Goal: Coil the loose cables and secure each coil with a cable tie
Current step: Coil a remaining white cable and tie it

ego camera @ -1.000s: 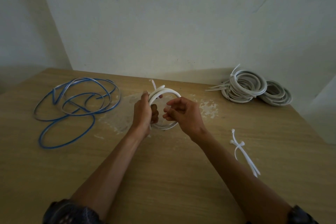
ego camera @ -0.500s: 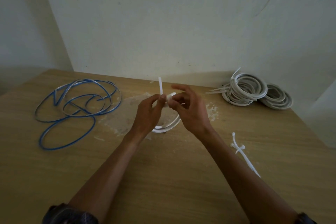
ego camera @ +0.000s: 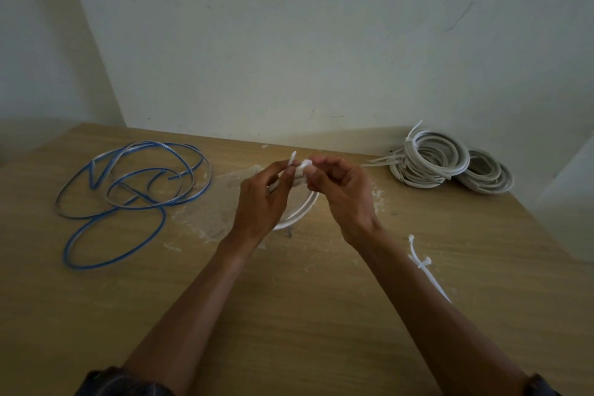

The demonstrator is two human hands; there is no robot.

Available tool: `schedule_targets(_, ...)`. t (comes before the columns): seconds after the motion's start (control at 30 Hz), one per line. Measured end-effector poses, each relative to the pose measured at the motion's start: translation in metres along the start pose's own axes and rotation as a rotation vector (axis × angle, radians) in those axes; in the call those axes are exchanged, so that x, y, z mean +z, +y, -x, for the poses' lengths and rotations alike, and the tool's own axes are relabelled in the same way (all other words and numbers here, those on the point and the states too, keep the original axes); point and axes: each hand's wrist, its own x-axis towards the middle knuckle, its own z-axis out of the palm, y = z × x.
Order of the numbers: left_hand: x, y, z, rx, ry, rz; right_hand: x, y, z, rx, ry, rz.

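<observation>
- White cable coil (ego camera: 300,214) is held up off the counter (ego camera: 289,315), mid-view, between both hands. Its lower arc shows below the palms; the top is hidden by fingers.
- Left hand (ego camera: 260,199): fingers curled round the coil's left side. Thumb and forefinger tips meet at the top, where the tail of the cable tie (ego camera: 293,158) sticks up. This grip likely steadies the loops so they cannot spring apart.
- Right hand (ego camera: 340,196): thumb and first fingers pinch the tie's white head end, the other fingers loosely curled. Cannot tell whether the tail is through the head; fingers cover it.
- Both forearms reach forward and converge, wrists raised, palms facing each other. The work sits high and central, probably so the small head is easy to see.
- Blue cable (ego camera: 128,183) sprawls loose on the counter's far left, well apart. Judged not yet coiled.
- Tied coils (ego camera: 414,167) are stacked far right by the wall, tie tails poking out. This looks like the finished pile, put out of the way.
- Spare cable ties (ego camera: 423,264) lie on the counter just beside the right forearm, within easy reach.
</observation>
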Motion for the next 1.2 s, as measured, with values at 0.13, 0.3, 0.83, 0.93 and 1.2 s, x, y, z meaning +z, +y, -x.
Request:
schedule_targets(0.13, 0.001, -0.005, 0.0, -0.057, 0.073, 0.027, 0.0, 0.001, 0.0, 0.016, -0.031, -0.018)
schedule_targets(0.3, 0.003, -0.008, 0.001, -0.003, 0.034, -0.02, 0.001, 0.0, 0.003, -0.006, -0.022, -0.002)
schedule_targets(0.83, 0.005, 0.001, 0.001, 0.117, -0.027, -0.115, -0.004, 0.004, -0.003, 0.001, -0.011, -0.03)
schedule_targets(0.93, 0.005, 0.001, 0.002, 0.128, -0.031, -0.117, -0.004, 0.003, -0.002, -0.015, -0.032, -0.036)
schedule_targets(1.2, 0.006, 0.001, 0.002, 0.143, -0.028, -0.143, -0.006, 0.005, -0.003, 0.008, -0.02, -0.063)
